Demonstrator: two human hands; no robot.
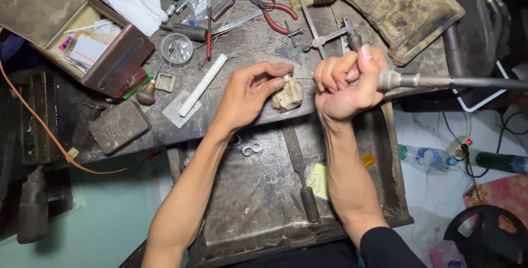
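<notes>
head: tray [258, 213] nearest, holds 1 file [300, 180], 2 loose rings [252, 149] | left hand [250, 92] pinches 1 small ring [286, 78] on bench peg [287, 96] | right hand [346, 83] fisted round rotary handpiece [399, 80], tip at ring | judged mid-work: ring still being worked, 2 waiting

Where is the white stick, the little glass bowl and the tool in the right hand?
white stick [202, 85], head view, middle of its length
glass bowl [177, 48], head view, its centre
handpiece tool [397, 80], head view, metal collar beside the fist
</notes>
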